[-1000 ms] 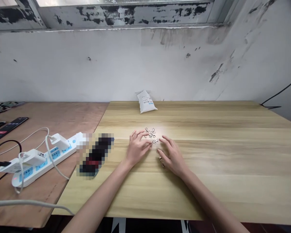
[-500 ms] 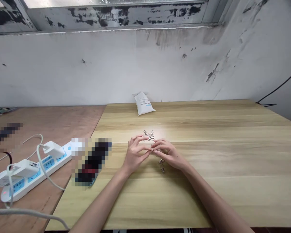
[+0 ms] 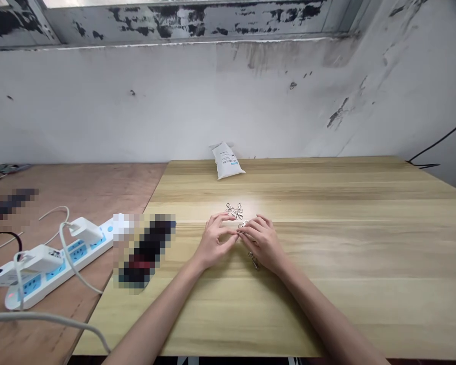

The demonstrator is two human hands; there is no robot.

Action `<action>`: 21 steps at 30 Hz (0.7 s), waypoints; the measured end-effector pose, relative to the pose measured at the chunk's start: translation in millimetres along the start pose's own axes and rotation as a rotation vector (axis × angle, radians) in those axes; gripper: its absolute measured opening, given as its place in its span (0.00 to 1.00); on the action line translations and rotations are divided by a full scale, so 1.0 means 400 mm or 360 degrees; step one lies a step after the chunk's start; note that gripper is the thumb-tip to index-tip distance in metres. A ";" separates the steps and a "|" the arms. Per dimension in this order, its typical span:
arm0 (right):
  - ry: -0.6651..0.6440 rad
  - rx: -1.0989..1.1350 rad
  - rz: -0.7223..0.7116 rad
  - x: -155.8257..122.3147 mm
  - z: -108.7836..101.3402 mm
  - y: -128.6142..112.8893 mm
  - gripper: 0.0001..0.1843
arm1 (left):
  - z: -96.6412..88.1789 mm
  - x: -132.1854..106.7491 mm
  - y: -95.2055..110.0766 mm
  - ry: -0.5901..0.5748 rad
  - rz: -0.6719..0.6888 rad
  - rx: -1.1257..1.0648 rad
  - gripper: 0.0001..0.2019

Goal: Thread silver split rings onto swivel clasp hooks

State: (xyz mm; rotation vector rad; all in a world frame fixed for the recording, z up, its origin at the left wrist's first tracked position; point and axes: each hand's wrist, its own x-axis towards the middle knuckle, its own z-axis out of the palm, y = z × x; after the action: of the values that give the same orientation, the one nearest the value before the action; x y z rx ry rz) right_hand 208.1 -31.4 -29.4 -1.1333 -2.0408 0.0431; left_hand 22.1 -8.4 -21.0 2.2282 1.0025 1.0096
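While nearly closed, left hand (image 3: 213, 242) and right hand (image 3: 265, 244) fingertips pinched one small silver metal clasp (image 3: 242, 225) between them.

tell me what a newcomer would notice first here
The left hand and the right hand meet fingertip to fingertip in the middle of the pale wooden table, just short of a small heap of metal clasps. A white pouch sits at its far edge, and a white power strip lies on the brown table to the left.
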 end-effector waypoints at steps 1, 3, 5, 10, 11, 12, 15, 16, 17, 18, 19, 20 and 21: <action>-0.0003 -0.0010 -0.0012 0.001 0.000 0.001 0.08 | -0.002 0.001 -0.001 -0.0007 -0.0008 -0.0021 0.06; -0.0009 -0.0013 -0.0025 0.003 0.000 0.002 0.09 | -0.006 0.001 -0.002 -0.0014 -0.0022 -0.0048 0.07; -0.0007 -0.0010 -0.0032 0.004 0.000 0.002 0.09 | -0.010 0.002 -0.003 -0.0026 -0.0033 -0.0058 0.07; 0.0015 -0.0039 -0.0036 0.005 -0.001 -0.001 0.10 | -0.012 0.004 -0.006 -0.0043 -0.0043 -0.0062 0.07; 0.0024 -0.0048 -0.0040 0.005 -0.001 -0.002 0.10 | -0.011 0.005 -0.008 -0.0028 -0.0054 -0.0062 0.07; 0.0036 -0.0058 -0.0048 0.005 0.000 -0.004 0.10 | -0.009 0.005 -0.010 -0.0007 -0.0072 -0.0062 0.06; 0.0089 -0.0096 -0.0085 0.003 0.006 -0.009 0.08 | -0.006 0.003 -0.016 0.0064 -0.0123 -0.0056 0.04; 0.0111 -0.0112 -0.0096 0.002 0.008 -0.011 0.07 | -0.006 0.002 -0.018 0.0089 -0.0133 -0.0042 0.04; 0.0130 -0.0126 -0.0106 0.000 0.010 -0.013 0.07 | -0.006 0.001 -0.018 0.0114 -0.0137 -0.0018 0.04; 0.0138 -0.0133 -0.0117 -0.003 0.011 -0.015 0.07 | -0.006 -0.001 -0.018 0.0141 -0.0136 0.0013 0.04; 0.0129 -0.0131 -0.0122 -0.006 0.011 -0.016 0.08 | -0.005 -0.002 -0.017 0.0164 -0.0130 0.0049 0.05; 0.0099 -0.0115 -0.0121 -0.008 0.010 -0.017 0.10 | -0.005 -0.004 -0.015 0.0183 -0.0122 0.0088 0.05; 0.0060 -0.0088 -0.0107 -0.011 0.008 -0.018 0.12 | -0.005 -0.005 -0.013 0.0197 -0.0110 0.0126 0.05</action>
State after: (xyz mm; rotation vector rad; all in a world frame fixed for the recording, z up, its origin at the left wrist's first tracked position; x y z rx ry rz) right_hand 202.4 -37.9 -31.7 -1.0903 -2.0562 -0.0677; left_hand 17.4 -6.5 -24.2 2.1999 1.1840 1.1058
